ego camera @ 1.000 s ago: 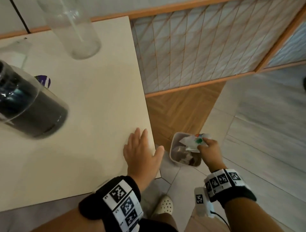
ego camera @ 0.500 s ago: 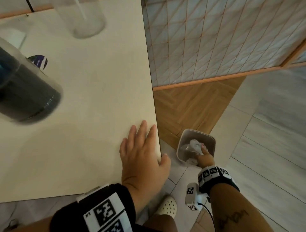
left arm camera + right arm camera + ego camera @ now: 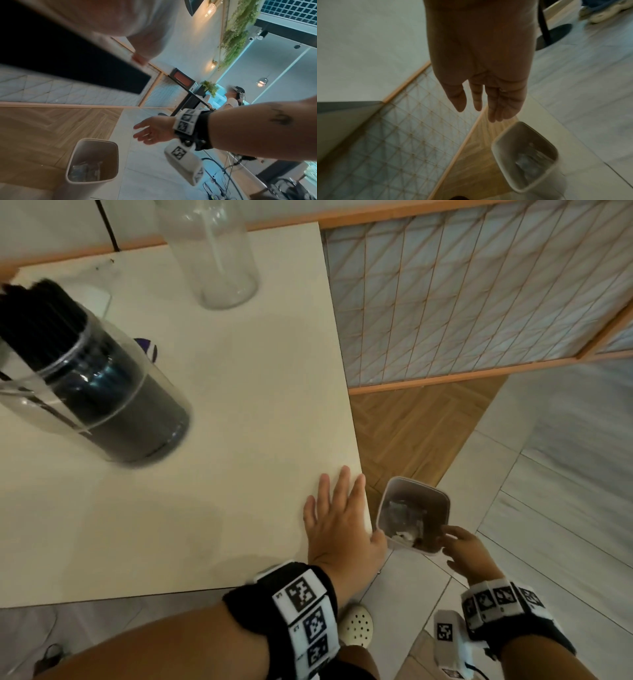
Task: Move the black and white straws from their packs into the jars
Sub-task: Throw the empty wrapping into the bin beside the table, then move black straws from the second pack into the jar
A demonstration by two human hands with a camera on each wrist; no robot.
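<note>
Bare table (image 3: 239, 440) lay open between the near jar of black straws (image 3: 92, 392) and the far clear jar (image 3: 215, 258).

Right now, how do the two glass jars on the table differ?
The near jar is packed with black straws that stick out above its rim; the far jar looks almost empty, with what seems a single white straw inside. The near jar stands by the table's left side, closer to the person; the far jar stands toward the back edge. Both are clear, upright and untouched by either hand.
</note>
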